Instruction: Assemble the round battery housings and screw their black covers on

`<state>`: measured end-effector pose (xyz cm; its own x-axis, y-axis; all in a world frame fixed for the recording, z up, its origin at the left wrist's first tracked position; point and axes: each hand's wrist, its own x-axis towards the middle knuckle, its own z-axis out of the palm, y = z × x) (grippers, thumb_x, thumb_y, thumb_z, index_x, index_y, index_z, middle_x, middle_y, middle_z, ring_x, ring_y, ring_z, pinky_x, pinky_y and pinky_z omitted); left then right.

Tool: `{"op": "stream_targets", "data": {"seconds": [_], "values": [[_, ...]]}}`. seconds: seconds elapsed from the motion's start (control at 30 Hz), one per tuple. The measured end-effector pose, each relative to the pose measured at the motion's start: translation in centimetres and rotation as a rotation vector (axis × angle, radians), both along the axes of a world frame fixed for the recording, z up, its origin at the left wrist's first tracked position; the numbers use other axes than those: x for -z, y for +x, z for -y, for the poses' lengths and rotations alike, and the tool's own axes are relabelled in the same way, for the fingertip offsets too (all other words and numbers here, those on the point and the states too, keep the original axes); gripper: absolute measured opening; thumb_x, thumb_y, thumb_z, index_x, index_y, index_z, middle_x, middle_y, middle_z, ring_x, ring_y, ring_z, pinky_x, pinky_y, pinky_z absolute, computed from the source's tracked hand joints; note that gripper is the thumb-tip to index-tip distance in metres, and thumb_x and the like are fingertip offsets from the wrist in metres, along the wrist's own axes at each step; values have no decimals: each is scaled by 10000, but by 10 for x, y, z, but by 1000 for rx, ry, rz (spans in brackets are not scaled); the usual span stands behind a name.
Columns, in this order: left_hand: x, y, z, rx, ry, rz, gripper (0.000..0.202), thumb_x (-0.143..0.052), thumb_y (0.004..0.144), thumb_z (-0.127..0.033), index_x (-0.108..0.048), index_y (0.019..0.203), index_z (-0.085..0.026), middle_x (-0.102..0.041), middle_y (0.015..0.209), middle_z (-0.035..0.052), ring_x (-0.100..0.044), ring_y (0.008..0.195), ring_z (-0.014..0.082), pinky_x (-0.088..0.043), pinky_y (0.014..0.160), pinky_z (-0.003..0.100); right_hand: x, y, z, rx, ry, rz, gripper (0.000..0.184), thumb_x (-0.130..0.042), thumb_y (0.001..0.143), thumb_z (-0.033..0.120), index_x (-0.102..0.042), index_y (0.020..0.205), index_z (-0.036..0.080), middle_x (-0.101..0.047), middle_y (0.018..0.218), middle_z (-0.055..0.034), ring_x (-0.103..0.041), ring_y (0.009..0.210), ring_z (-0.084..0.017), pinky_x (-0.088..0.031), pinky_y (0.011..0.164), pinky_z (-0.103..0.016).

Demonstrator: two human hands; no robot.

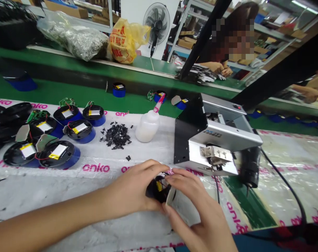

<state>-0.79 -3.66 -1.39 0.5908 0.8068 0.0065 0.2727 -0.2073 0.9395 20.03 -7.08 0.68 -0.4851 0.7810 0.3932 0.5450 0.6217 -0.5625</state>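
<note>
My left hand (138,190) is wrapped round a small round black housing (153,190) low in the middle of the head view. Inside the housing a bit of yellow tape shows; fingers hide much of the rest. The fingers of my right hand (198,206) close from the other side, pinching a pale flat disc (170,196) that stands tilted at the housing's right edge. Beyond my hands lie a pile of small black pieces (118,135) and a white squeeze bottle (147,126) with a pink-wrapped nozzle.
Several blue-and-black round housings (76,154) with batteries and boards stand at left. A silver machine (221,129) and a black power screwdriver (250,168) sit at right. Behind are a green conveyor (90,84), a yellow bag (123,42) and another person's hands (219,68).
</note>
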Motion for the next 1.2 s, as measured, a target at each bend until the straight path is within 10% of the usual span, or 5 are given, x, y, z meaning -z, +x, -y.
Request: {"op": "stream_targets", "data": {"seconds": [0.4, 0.57, 1.2], "values": [[5, 2, 5, -55, -553, 223, 607, -784, 705, -200, -526, 1251, -260, -689, 907, 9, -696, 774, 202, -544, 651, 277, 37, 1, 27, 253, -277, -328, 338, -640, 907, 228, -568, 1234, 272, -619, 1196, -102, -627, 1136, -270, -534, 989, -399], [0, 4, -5, -49, -826, 332, 449, -591, 892, -431, -542, 1293, -235, -720, 812, 38, -697, 584, 152, -572, 587, 274, 35, -4, 25, 258, -275, -372, 326, -648, 898, 238, -581, 1215, 274, -620, 1184, -90, -625, 1131, -262, -520, 1007, -413], [-15, 14, -11, -161, -886, 232, 179, -502, 933, -297, -605, 1070, -247, -678, 660, -34, -655, 457, 115, -545, 469, 197, 9, -23, 7, 337, -189, -184, 323, -607, 911, 220, -551, 1223, 281, -585, 1169, -52, -596, 1090, -214, -530, 905, -320]]}}
